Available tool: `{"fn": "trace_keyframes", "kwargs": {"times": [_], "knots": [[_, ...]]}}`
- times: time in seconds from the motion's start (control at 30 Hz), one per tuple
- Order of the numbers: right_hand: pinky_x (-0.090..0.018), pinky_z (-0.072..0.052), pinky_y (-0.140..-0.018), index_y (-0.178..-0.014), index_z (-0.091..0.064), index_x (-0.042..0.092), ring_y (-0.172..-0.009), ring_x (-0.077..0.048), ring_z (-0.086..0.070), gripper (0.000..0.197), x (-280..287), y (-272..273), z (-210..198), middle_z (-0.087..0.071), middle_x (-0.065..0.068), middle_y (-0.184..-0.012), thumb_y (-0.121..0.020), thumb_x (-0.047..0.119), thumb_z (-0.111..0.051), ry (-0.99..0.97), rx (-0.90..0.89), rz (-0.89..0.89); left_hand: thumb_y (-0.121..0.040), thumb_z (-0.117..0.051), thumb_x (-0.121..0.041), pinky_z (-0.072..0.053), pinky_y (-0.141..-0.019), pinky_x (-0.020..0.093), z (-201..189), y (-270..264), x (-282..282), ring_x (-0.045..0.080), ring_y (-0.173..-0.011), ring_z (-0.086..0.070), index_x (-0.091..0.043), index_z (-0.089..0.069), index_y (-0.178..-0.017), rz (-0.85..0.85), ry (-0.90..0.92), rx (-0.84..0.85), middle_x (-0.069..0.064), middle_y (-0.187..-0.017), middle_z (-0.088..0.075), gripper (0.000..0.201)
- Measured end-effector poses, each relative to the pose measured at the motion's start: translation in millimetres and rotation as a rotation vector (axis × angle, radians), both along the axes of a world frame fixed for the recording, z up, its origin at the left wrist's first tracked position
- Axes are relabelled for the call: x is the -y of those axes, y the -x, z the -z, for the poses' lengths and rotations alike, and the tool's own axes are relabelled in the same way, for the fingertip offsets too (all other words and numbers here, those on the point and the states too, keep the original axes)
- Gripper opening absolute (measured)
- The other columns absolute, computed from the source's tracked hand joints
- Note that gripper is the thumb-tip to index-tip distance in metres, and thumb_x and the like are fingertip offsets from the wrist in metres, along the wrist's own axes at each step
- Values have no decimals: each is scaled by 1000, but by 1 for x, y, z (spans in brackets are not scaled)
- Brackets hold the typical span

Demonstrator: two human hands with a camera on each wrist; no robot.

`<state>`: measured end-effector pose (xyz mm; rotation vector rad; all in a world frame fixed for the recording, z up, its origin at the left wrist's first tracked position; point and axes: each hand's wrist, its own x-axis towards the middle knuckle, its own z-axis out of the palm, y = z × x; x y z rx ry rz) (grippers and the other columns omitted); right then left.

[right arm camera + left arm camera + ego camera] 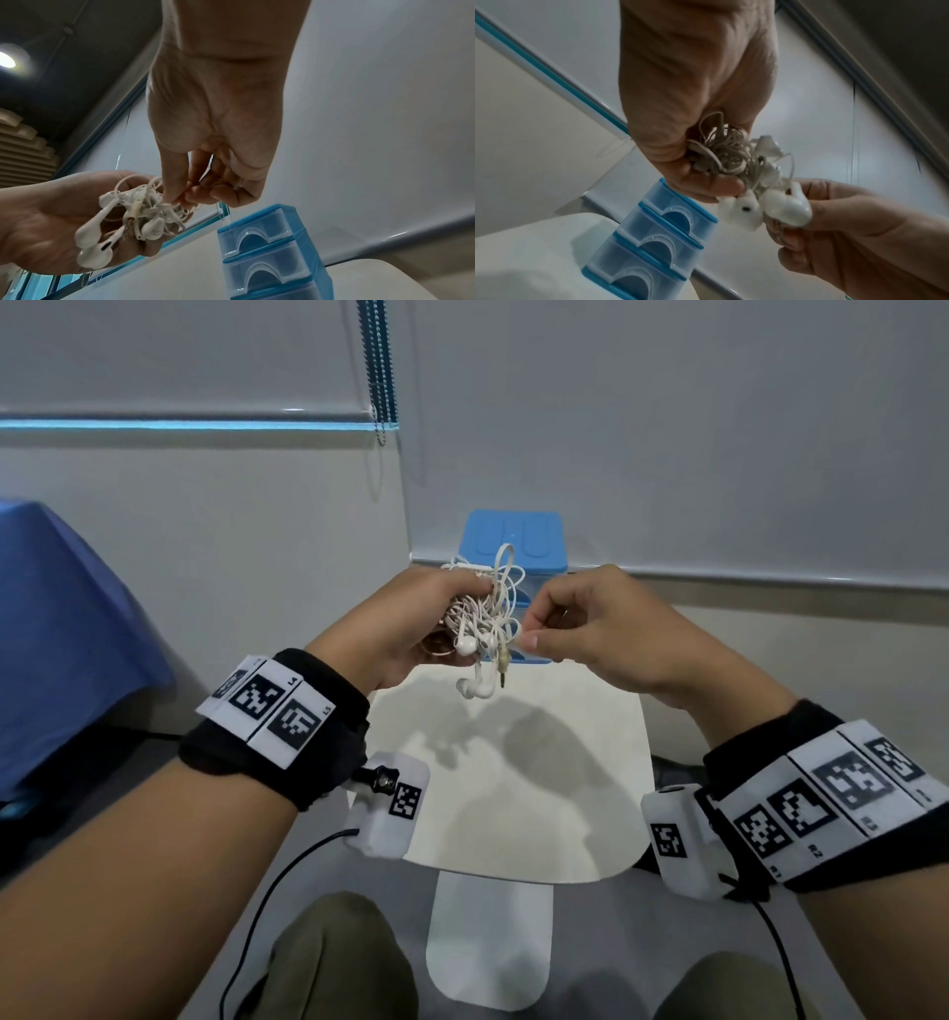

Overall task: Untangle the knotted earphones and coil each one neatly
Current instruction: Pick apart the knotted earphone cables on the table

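A knotted bundle of white earphones (482, 618) hangs in the air above the small white table (565, 762). My left hand (426, 618) grips the bundle, fingers curled round the cords (721, 154). Several earbuds (95, 239) and a gold-tipped jack plug (503, 667) dangle below it. My right hand (560, 629) meets the bundle from the right and pinches a strand between thumb and forefinger (177, 194). The earbuds (765, 207) show close up in the left wrist view, right by the right hand's fingers (816, 215).
A blue plastic drawer unit (513, 541) with three drawers (267, 251) stands at the table's far edge, just behind the hands. A blue-covered surface (61, 618) lies to the left. A bead chain (380, 372) hangs from the blind. My knees sit under the table's near edge.
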<state>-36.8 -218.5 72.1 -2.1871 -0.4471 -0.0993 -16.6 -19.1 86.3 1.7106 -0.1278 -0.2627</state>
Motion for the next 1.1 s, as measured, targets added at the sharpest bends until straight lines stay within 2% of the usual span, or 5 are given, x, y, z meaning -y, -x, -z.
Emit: {"fn": "trace_keyframes", "kwargs": {"times": [0.27,0.5,0.6,0.77,1.1], "knots": [[-16,-40,-56,-79,-70,16,-62,-10,-58,13,5,-4,12,-66,5,-71,-91,18,-75,-45,20,72,-91,-66,-44,-64,-75,36,7,-4,-10,23,-86,-73,-8,-68,-119,127,282,-167,11,-102,-74,45],[-25,-39,-61,-82,-65,13,-65,-14,-55,19,4,1,13,-65,-5,-76,-100,12,-62,-217,-105,9,-85,-71,-11,-63,-82,35,17,-2,-22,26,-93,-73,-18,-65,-121,242,479,-88,14,-113,-71,37],[-30,-37,-64,-80,-62,14,-65,-16,-53,22,9,3,11,-63,-5,-75,-101,11,-59,-310,-162,-10,-77,-78,8,-61,-74,28,23,-3,-20,27,-94,-73,-31,-37,-141,192,296,69,18,-122,-69,86],[-28,-36,-64,-82,-60,14,-65,-15,-53,21,10,2,14,-61,-5,-77,-103,11,-57,-356,-121,-32,-93,-74,-8,-57,-62,30,29,2,-4,41,-85,-70,-23,-35,-128,100,176,200,19,-107,-71,55],[-29,-38,-68,-89,-63,10,-70,-16,-56,15,14,2,21,-66,-3,-85,-103,14,-59,-487,-32,-64,-78,-90,-24,-50,-84,15,34,3,-7,0,-105,-58,-36,-48,-115,-155,-219,789,-3,-131,-40,57]]}}
